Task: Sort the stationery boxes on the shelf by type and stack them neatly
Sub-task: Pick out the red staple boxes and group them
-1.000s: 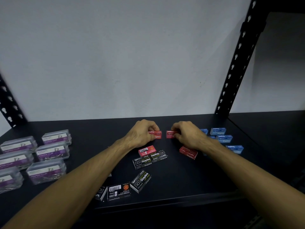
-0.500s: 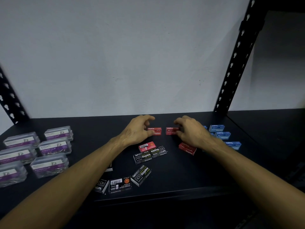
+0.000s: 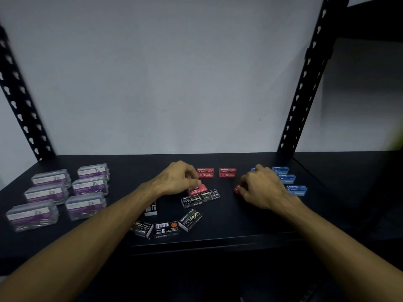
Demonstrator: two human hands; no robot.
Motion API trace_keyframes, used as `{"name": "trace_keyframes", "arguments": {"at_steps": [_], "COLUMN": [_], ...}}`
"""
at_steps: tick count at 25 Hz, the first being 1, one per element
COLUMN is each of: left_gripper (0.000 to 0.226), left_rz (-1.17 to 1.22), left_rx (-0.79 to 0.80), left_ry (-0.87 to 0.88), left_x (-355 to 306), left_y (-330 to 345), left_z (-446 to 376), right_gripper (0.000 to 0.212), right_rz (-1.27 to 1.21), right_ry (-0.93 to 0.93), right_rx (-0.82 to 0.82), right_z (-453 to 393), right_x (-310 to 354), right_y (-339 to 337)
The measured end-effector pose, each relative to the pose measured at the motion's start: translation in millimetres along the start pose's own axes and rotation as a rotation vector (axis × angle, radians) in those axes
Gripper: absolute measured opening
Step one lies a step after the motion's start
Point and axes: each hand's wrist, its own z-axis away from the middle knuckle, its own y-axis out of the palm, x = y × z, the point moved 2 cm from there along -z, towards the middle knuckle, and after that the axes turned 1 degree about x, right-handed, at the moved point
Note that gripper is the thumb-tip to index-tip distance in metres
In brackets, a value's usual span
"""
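Two red staple boxes stand side by side at the back of the black shelf. My left hand is just in front of them, its fingertips pinching a third red box that lies against the black staple boxes. My right hand is curled over a fourth red box, mostly hiding it. More black boxes lie scattered near the front edge. Blue staple boxes sit to the right of my right hand.
Several clear paper clip boxes with purple labels stand in two rows at the left. Perforated black uprights frame the shelf against a white wall. A second shelf surface continues to the right.
Both hands have let go of the two back red boxes and drawn toward me. Each now rests on another red box nearer the front.
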Motion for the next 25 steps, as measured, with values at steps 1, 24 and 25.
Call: {"name": "trace_keyframes", "arguments": {"at_steps": [1, 24, 25], "left_gripper": [0.023, 0.024, 0.025], "left_rz": [-0.02, -0.134, -0.151], "left_rx": [0.044, 0.179, 0.175], "left_ry": [-0.004, 0.091, 0.099], "left_x": [-1.1, -11.8, -12.1], "left_y": [2.5, 9.7, 9.8], "left_z": [1.5, 4.9, 5.1], "right_gripper": [0.035, 0.038, 0.039], "right_rz": [0.0, -0.218, -0.236], "right_ry": [-0.001, -0.072, -0.067], "right_rx": [0.001, 0.021, 0.028], "right_z": [3.2, 8.8, 8.2], "right_x": [0.7, 11.7, 12.0], "right_y": [0.7, 8.6, 8.9]}}
